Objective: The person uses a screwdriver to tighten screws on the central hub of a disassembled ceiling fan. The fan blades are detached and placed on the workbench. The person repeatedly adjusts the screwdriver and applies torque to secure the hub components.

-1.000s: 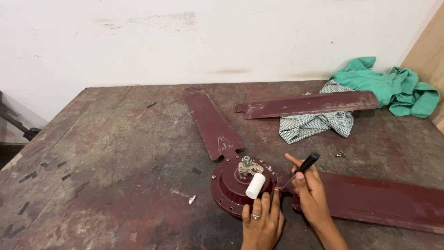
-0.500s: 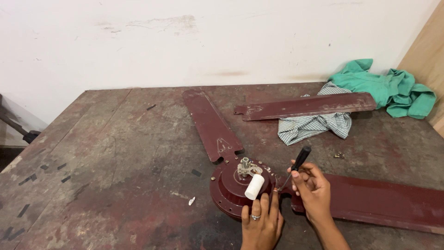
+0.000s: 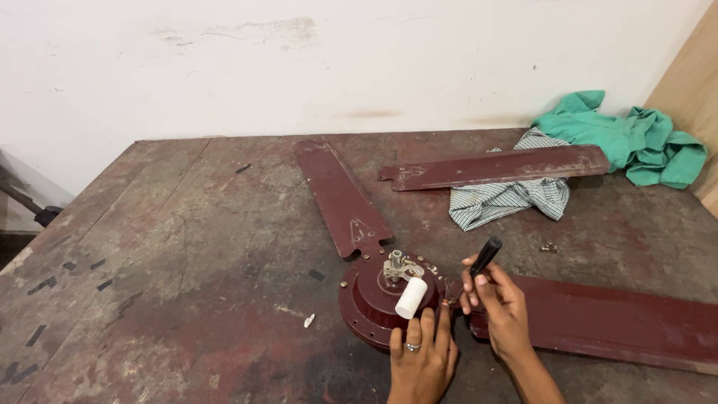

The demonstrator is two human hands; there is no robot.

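Fan motor on table; our left hand lies flat against it; our right hand grips a screwdriver; one blade lies detached, two still attached.

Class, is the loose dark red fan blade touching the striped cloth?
Touching. The head view shows the loose dark red fan blade lying across the striped cloth, its middle resting directly on the fabric.

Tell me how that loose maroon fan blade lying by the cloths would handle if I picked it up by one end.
The loose fan blade looks like flat painted sheet metal, so probably stiff. Being long and thin, it would likely droop and feel awkward. It partly rests on the checked cloth, which might drag along.
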